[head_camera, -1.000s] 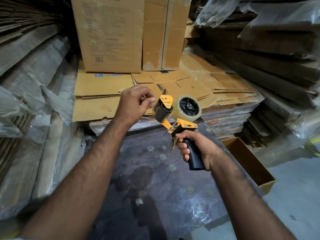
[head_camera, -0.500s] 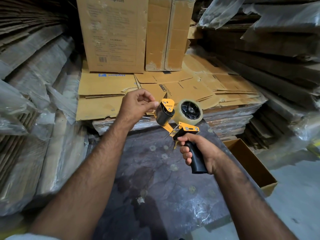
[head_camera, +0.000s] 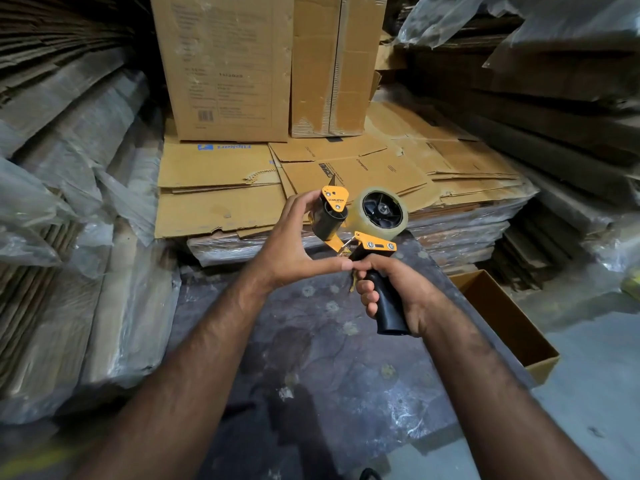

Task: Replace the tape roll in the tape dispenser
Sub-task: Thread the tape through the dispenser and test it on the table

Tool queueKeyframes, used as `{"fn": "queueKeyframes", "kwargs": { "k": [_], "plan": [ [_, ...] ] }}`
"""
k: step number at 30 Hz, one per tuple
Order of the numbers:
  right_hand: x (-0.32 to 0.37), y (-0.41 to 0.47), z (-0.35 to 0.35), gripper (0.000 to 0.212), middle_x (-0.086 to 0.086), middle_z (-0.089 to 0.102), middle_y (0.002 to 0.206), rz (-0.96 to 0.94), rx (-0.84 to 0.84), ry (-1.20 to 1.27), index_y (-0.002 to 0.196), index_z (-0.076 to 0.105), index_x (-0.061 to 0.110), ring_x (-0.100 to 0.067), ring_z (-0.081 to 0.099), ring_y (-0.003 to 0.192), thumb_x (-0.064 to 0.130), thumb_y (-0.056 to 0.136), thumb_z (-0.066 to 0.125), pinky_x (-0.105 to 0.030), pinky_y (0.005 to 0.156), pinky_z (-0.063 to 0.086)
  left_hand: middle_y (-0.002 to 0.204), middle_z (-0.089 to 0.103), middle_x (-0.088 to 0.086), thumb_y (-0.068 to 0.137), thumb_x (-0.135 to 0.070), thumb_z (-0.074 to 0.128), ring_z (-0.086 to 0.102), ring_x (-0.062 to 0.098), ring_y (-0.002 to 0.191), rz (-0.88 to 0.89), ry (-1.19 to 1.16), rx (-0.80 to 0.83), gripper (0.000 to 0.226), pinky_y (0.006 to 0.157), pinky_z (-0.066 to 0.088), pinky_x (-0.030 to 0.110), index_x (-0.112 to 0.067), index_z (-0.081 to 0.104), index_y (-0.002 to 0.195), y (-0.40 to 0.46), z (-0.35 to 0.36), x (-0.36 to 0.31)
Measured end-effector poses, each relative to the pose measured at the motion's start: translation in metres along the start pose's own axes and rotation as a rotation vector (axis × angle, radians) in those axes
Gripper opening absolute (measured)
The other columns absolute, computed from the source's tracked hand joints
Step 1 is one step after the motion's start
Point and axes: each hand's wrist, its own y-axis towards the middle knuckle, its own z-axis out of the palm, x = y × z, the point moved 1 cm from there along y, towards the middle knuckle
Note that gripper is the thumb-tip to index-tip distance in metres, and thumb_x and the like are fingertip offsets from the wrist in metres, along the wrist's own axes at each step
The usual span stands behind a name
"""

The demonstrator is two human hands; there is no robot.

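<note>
- The right hand (head_camera: 391, 289), just right of the frame's centre, is clenched round the black handle (head_camera: 388, 306) of the tape dispenser (head_camera: 363, 244), holding it up in the air.
- The left hand (head_camera: 294, 247), at the centre, reaches in from the lower left; its fingers curl over the dispenser's black roller (head_camera: 327, 220) while the thumb stretches right and touches the orange frame just above the handle.
- The tape roll (head_camera: 381, 211), clear tape on a black hub, sits mounted on the dispenser just right of the roller, above the right hand.
- An orange plate with small printed lettering stands over the roller's end.
- Below the hands lies a dark surface (head_camera: 329, 341) covered in wrinkled clear plastic.
- Behind the dispenser, mid-frame, is a stack of flattened cardboard (head_camera: 214, 188), and two upright cartons (head_camera: 242, 64) stand on it at top centre.
- An open brown box (head_camera: 512, 327) sits at the right, lower than the dark surface.
- Plastic-wrapped cardboard bundles (head_camera: 69, 168) fill the left side, and more stacks rise at the upper right.
</note>
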Motion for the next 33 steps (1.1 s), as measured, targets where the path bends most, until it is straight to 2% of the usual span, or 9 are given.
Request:
{"fn": "queueKeyframes", "kwargs": {
  "k": [4, 12, 16, 18, 21, 24, 28, 31, 33],
  "plan": [
    [-0.003, -0.001, -0.001, 0.022, 0.004, 0.045, 0.058, 0.025, 0.004, -0.004, 0.070, 0.053, 0.020, -0.008, 0.041, 0.041, 0.022, 0.088, 0.064, -0.019, 0.040, 0.038, 0.140, 0.050, -0.004, 0.058, -0.044, 0.091, 0.051, 0.005, 0.125, -0.017, 0.041, -0.079, 0.099, 0.097, 0.033, 0.002, -0.020, 0.043, 0.141, 0.004, -0.001, 0.002],
    [-0.008, -0.007, -0.005, 0.025, 0.003, 0.045, 0.058, 0.034, -0.005, -0.062, 0.066, 0.055, 0.017, -0.009, 0.040, 0.041, 0.021, 0.088, 0.065, -0.020, 0.039, 0.038, 0.123, 0.067, -0.009, 0.069, -0.029, 0.083, 0.063, 0.008, 0.116, -0.111, -0.086, -0.085, 0.059, 0.109, 0.048, 0.042, -0.022, 0.059, 0.122, 0.008, -0.011, 0.009],
    [-0.011, -0.007, -0.009, 0.026, 0.003, 0.046, 0.058, 0.031, -0.002, -0.069, 0.065, 0.056, 0.017, -0.009, 0.041, 0.041, 0.021, 0.089, 0.065, -0.020, 0.039, 0.039, 0.121, 0.069, -0.001, 0.075, -0.024, 0.070, 0.064, 0.013, 0.116, -0.173, -0.298, -0.018, 0.046, 0.101, 0.050, 0.041, -0.021, 0.063, 0.121, 0.005, -0.011, 0.007],
    [-0.011, -0.008, -0.011, 0.025, 0.003, 0.046, 0.058, 0.023, 0.013, -0.068, 0.066, 0.056, 0.017, -0.009, 0.041, 0.042, 0.021, 0.089, 0.064, -0.020, 0.039, 0.039, 0.124, 0.069, 0.001, 0.080, -0.031, 0.065, 0.062, 0.014, 0.117, -0.196, -0.373, -0.051, 0.044, 0.097, 0.047, 0.038, -0.021, 0.066, 0.122, 0.006, -0.009, 0.003],
    [-0.013, -0.007, -0.014, 0.023, 0.000, 0.047, 0.059, -0.005, 0.019, -0.089, 0.070, 0.057, 0.015, -0.012, 0.041, 0.044, 0.024, 0.090, 0.061, -0.023, 0.042, 0.038, 0.133, 0.066, -0.005, 0.080, -0.051, 0.061, 0.056, 0.010, 0.125, -0.295, -0.460, -0.154, 0.051, 0.102, 0.041, 0.042, -0.024, 0.068, 0.123, 0.008, -0.007, 0.003],
    [-0.019, -0.001, -0.025, 0.024, -0.004, 0.051, 0.060, -0.048, -0.105, -0.177, 0.078, 0.064, 0.008, -0.017, 0.045, 0.046, 0.028, 0.089, 0.061, -0.027, 0.045, 0.039, 0.137, 0.062, -0.008, 0.078, -0.061, 0.060, 0.051, 0.008, 0.129, -0.406, -0.525, -0.214, 0.055, 0.105, 0.039, 0.047, -0.025, 0.069, 0.119, 0.004, -0.002, 0.012],
    [-0.032, 0.009, -0.046, 0.026, -0.006, 0.055, 0.062, -0.103, -0.322, -0.310, 0.079, 0.064, 0.009, -0.018, 0.048, 0.048, 0.034, 0.085, 0.066, -0.028, 0.048, 0.039, 0.121, 0.072, -0.007, 0.077, -0.063, 0.061, 0.060, 0.011, 0.121, -0.531, -0.553, -0.219, 0.053, 0.101, 0.042, 0.046, -0.023, 0.068, 0.112, -0.009, 0.019, 0.031],
    [-0.045, 0.017, -0.063, 0.045, -0.002, 0.053, 0.067, -0.148, -0.363, -0.394, 0.084, 0.063, 0.014, -0.017, 0.048, 0.056, 0.058, 0.073, 0.067, -0.033, 0.056, 0.039, 0.117, 0.074, -0.006, 0.077, -0.065, 0.060, 0.064, 0.013, 0.114, -0.605, -0.544, -0.199, 0.053, 0.094, 0.044, 0.044, -0.025, 0.069, 0.110, -0.016, 0.039, 0.038],
    [-0.056, 0.024, -0.075, 0.064, 0.003, 0.056, 0.080, -0.208, -0.349, -0.549, 0.106, 0.066, 0.023, -0.018, 0.053, 0.071, 0.077, 0.073, 0.058, -0.035, 0.067, 0.044, 0.117, 0.074, -0.001, 0.082, -0.064, 0.058, 0.066, 0.016, 0.109, -0.645, -0.541, -0.178, 0.049, 0.094, 0.046, 0.044, -0.024, 0.068, 0.110, -0.017, 0.053, 0.040]
  ]
}}
